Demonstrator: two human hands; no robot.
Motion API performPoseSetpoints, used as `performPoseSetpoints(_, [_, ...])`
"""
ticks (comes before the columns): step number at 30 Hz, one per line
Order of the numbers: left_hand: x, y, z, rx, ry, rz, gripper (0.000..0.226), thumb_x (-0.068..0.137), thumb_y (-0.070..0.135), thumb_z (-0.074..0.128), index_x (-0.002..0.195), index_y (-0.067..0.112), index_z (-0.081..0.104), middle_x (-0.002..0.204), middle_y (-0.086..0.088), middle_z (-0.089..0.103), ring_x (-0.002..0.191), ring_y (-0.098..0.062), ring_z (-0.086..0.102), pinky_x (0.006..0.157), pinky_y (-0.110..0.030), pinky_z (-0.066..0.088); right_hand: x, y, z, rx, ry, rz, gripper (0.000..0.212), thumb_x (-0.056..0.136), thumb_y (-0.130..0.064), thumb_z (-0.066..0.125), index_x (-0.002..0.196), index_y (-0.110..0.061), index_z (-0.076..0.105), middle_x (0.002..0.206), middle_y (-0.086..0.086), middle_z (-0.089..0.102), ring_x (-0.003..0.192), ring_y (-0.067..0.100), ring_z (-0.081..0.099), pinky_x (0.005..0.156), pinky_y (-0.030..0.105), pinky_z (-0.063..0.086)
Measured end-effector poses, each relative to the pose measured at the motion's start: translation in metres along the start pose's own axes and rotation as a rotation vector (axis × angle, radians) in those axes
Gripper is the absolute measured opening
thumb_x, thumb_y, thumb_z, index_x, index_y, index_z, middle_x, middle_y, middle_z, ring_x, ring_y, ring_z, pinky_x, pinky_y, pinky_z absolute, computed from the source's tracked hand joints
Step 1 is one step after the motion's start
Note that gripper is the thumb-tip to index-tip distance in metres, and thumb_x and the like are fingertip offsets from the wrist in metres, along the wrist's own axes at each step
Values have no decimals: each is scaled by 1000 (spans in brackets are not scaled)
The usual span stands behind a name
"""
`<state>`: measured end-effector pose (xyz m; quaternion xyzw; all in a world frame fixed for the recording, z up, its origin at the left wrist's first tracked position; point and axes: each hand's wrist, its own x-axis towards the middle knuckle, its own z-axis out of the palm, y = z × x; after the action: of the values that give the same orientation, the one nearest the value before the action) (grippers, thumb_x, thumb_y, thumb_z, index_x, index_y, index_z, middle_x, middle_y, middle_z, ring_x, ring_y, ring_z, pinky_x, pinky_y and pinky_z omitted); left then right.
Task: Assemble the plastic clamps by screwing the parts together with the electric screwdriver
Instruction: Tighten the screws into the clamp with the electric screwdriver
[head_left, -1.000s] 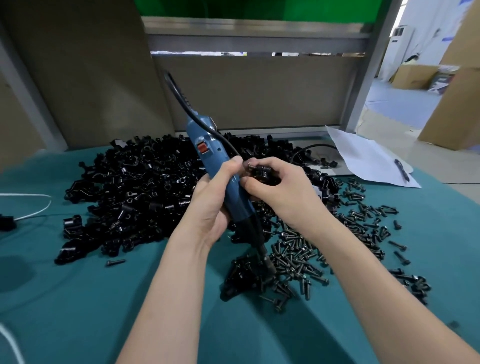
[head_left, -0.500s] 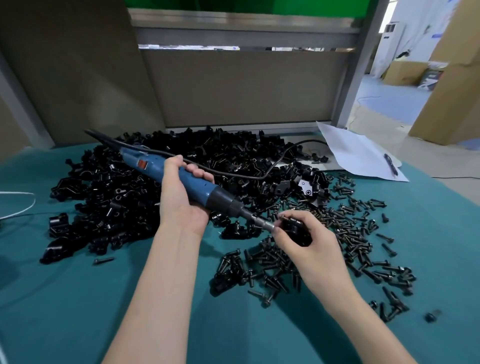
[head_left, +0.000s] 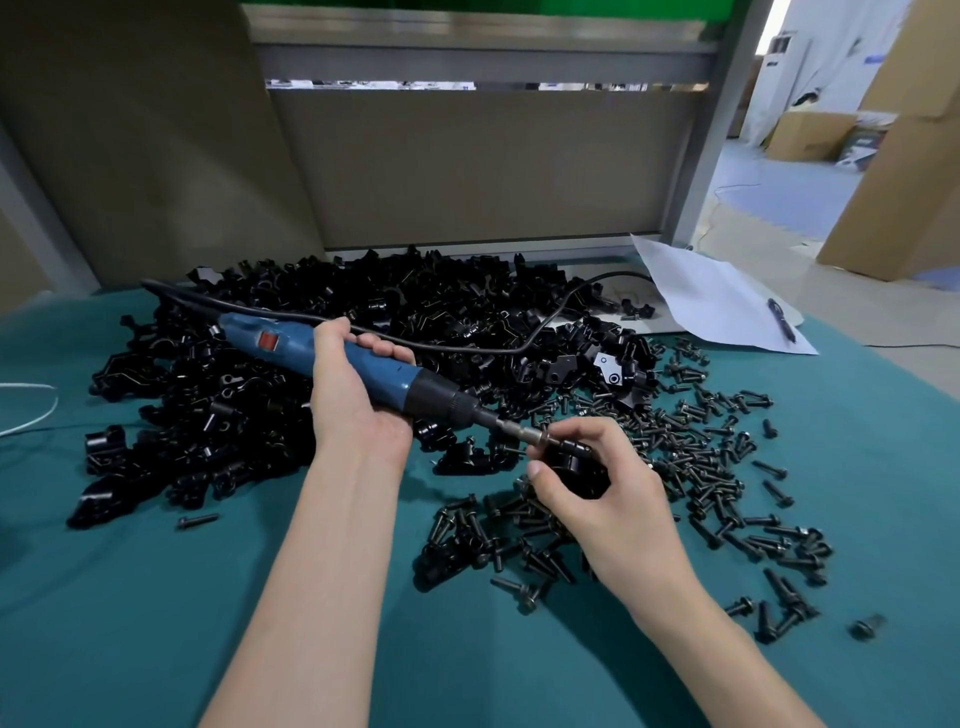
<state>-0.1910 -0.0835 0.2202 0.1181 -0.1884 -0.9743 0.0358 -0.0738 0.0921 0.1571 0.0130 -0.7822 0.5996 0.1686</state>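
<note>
Left hand (head_left: 358, 400) wrapped round electric screwdriver (head_left: 363, 371); right hand (head_left: 597, 486) pinches plastic clamp (head_left: 574, 462) at the bit tip, just right of the clamp pile (head_left: 311, 374), likely steadying it for driving.

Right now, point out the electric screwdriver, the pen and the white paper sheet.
electric screwdriver (head_left: 293, 347), head view, blue handle beside the red switch
pen (head_left: 781, 320), head view, middle of barrel
white paper sheet (head_left: 711, 291), head view, bare centre

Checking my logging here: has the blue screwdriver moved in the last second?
Yes. Against the pile of clamp parts, the electric screwdriver swung from near upright to slanting low across it, bit now meeting the clamp held in the right hand.
</note>
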Motion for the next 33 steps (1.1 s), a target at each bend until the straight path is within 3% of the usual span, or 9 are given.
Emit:
performPoseSetpoints(5, [-1, -3, -1, -2, 37, -11, 20, 88, 14, 68, 79, 16, 50, 59, 8, 53, 47, -7, 51, 55, -22, 51, 0, 0, -1, -15, 17, -5, 28, 91, -32, 77, 98, -49, 57, 100, -19, 75, 90, 5, 69, 75, 16, 52])
performPoseSetpoints(9, [0, -4, -3, 11, 84, -40, 21, 89, 14, 68, 79, 15, 49, 58, 7, 53, 44, -7, 51, 53, -22, 51, 0, 0, -1, -17, 8, -1, 31, 91, -29, 77, 94, -51, 56, 99, -20, 75, 90, 3, 69, 78, 18, 52])
performPoseSetpoints(16, [1, -5, -8, 36, 122, -75, 19, 89, 14, 68, 83, 15, 50, 58, 6, 54, 43, -9, 52, 53, -23, 52, 0, -1, -1, 23, -44, 22, 30, 93, -22, 76, 96, -45, 57, 102, -21, 76, 99, -2, 68, 80, 9, 48])
performPoseSetpoints(19, [0, -6, -7, 63, 120, -56, 19, 89, 14, 67, 82, 15, 49, 57, 6, 54, 42, -9, 52, 52, -22, 52, 0, 1, -2, 11, -50, 37, 25, 93, -23, 76, 102, -37, 58, 101, -22, 76, 93, -1, 69, 77, 10, 48])
performPoseSetpoints(23, [-2, -5, -1, 114, 99, -12, 21, 88, 11, 66, 76, 15, 48, 53, 5, 54, 39, -10, 53, 49, -21, 50, 1, 2, -3, -28, -40, 30, 28, 93, -25, 76, 98, -45, 57, 99, -22, 75, 90, 0, 69, 74, 12, 49])
performPoseSetpoints(27, [-4, -8, 0, 214, 130, 6, 23, 88, 10, 63, 72, 14, 47, 48, 5, 55, 39, -9, 53, 47, -19, 49, 2, 2, -8, -139, -37, 21, 31, 91, -31, 78, 96, -50, 54, 91, -19, 71, 65, 12, 59, 53, 22, 44])
performPoseSetpoints(33, [-6, -14, -5, 209, 218, 6, 17, 88, 7, 63, 81, 14, 50, 50, 5, 54, 39, -10, 53, 47, -20, 48, 4, 6, -12, -215, -63, 45, 25, 89, -34, 79, 96, -44, 57, 89, -24, 67, 56, 4, 51, 47, 16, 39])
